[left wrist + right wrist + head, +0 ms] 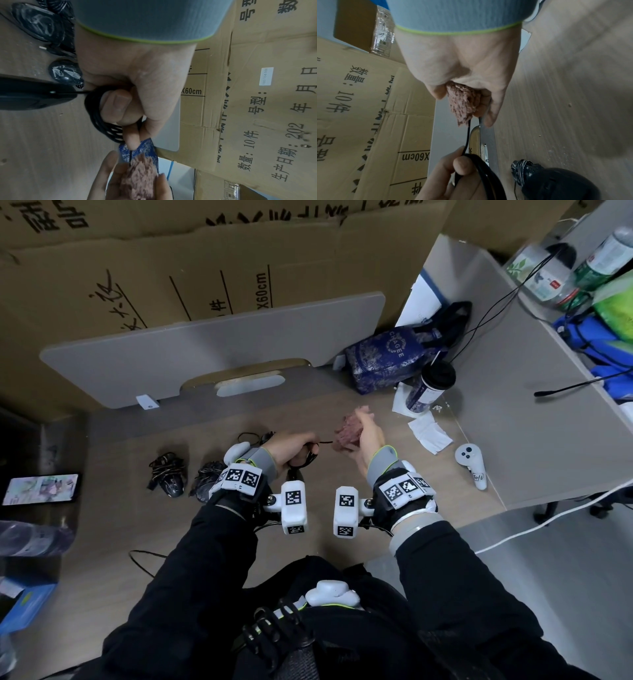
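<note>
My left hand (pixel 297 449) grips a coiled black cable (pixel 96 116), thumb (pixel 118 102) pressed over the loops. A straight stretch of that cable (pixel 468 135) runs from my left hand (pixel 453 175) into a pinkish fluffy cloth (pixel 346 431). My right hand (pixel 369 436) holds the cloth (pixel 462 104) bunched around the cable, fingers curled over it. A black mouse (pixel 556 181) lies just beside the coil; whether the cable belongs to it is hidden. Both hands hover above the wooden desk (pixel 239 419).
Two more dark mice with wrapped cords (pixel 168 474) (pixel 209 479) lie left of my hands. A phone (pixel 41 489) sits far left. A white controller (pixel 471 463), tissues (pixel 430 433), a lidded cup (pixel 431 386) and a blue bag (pixel 387 357) stand right. A grey divider (pixel 205 347) backs the desk.
</note>
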The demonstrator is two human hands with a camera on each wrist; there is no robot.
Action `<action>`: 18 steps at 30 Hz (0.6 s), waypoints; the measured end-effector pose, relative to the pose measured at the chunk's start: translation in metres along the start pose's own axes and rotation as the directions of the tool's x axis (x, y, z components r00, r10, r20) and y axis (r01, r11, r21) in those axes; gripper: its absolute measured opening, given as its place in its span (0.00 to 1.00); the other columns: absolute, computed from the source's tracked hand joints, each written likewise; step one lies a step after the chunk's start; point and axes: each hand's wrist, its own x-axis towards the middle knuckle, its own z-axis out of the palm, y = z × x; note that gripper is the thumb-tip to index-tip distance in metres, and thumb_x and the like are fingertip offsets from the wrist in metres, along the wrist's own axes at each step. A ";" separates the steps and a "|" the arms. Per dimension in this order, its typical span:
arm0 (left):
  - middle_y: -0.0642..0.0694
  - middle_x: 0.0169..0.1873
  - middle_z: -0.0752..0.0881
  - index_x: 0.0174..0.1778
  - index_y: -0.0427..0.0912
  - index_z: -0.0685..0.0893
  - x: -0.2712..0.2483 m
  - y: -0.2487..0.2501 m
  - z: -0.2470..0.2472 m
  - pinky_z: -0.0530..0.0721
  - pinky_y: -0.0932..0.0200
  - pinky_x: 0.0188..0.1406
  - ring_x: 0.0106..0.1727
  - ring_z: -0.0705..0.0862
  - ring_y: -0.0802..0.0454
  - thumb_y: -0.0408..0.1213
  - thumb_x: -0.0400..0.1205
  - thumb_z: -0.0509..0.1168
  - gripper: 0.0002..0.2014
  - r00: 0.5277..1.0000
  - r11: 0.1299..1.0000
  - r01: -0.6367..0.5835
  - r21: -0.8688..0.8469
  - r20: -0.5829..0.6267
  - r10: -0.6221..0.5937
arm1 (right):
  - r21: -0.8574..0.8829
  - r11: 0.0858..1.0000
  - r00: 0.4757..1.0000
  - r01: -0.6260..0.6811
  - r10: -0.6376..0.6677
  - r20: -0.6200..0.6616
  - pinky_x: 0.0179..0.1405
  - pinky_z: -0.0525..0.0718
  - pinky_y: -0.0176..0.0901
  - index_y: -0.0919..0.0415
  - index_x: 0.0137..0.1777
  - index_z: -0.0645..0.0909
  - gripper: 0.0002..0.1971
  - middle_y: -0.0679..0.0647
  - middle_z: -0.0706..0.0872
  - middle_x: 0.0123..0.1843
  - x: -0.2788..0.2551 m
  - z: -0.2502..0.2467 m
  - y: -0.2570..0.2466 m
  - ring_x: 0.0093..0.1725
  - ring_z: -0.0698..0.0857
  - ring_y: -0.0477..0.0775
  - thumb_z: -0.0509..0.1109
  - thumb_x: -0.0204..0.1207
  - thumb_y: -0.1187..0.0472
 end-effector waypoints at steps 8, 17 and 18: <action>0.53 0.12 0.59 0.28 0.39 0.76 0.000 0.001 -0.003 0.53 0.65 0.13 0.14 0.54 0.56 0.36 0.87 0.58 0.19 1.000 1.000 -0.001 0.016 -0.024 0.002 | -0.340 0.918 0.972 0.205 -0.231 -0.039 0.56 0.86 0.52 0.61 0.44 0.84 0.17 0.57 0.87 0.43 0.004 -0.009 0.007 0.45 0.87 0.60 0.66 0.83 0.47; 0.53 0.11 0.59 0.28 0.38 0.75 -0.002 0.004 -0.002 0.53 0.66 0.12 0.12 0.54 0.57 0.35 0.88 0.59 0.19 0.999 1.000 -0.012 -0.001 -0.052 0.012 | -0.231 0.954 0.980 0.193 -0.198 0.006 0.59 0.87 0.65 0.54 0.48 0.82 0.27 0.58 0.91 0.52 0.013 -0.012 0.012 0.52 0.90 0.60 0.76 0.57 0.35; 0.53 0.11 0.59 0.29 0.38 0.75 -0.002 0.005 -0.003 0.53 0.66 0.12 0.12 0.54 0.57 0.35 0.88 0.58 0.19 0.999 1.000 -0.015 -0.007 -0.051 0.015 | -0.257 0.942 0.975 0.216 -0.223 0.003 0.60 0.87 0.64 0.53 0.46 0.83 0.24 0.57 0.91 0.51 0.013 -0.012 0.012 0.52 0.90 0.60 0.75 0.60 0.35</action>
